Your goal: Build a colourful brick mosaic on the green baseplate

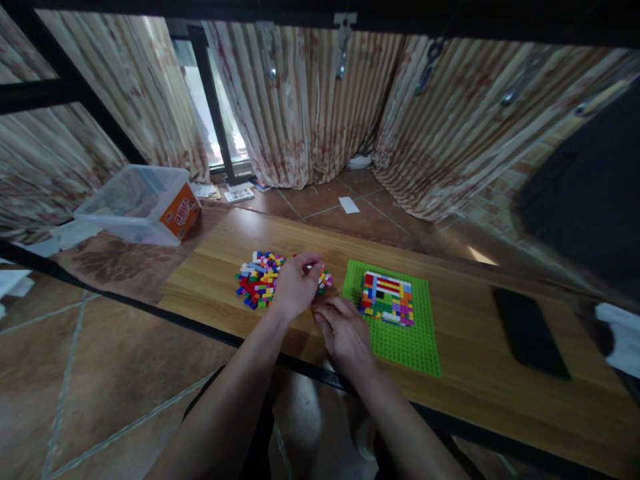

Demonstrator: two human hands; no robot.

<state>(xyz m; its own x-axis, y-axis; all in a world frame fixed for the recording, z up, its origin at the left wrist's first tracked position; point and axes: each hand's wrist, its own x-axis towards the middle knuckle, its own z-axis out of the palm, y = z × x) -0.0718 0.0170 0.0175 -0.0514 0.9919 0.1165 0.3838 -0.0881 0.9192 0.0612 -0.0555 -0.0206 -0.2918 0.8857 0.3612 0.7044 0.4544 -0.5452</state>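
Reaching over the pile of small toy building bricks (260,280) is my left hand (296,283), its fingers bent and drawn together at the pile's right side. Whatever its fingertips hold, if anything, is hidden. Just below and to the right, my right hand (347,332) is closed in a pinch near the tabletop, between the pile and the green baseplate (405,353); I cannot make out anything in the pinch. On the baseplate stands a block of multicoloured bricks (387,298), built up in rows around a small opening.
The wooden table (460,347) bears a black phone-like slab (530,332) at right. A clear plastic bin (135,203) with an orange label stands beyond the table's left end. Curtains (310,107) hang behind, and a dark bar crosses the top. Papers (349,205) lie on the tiled floor.
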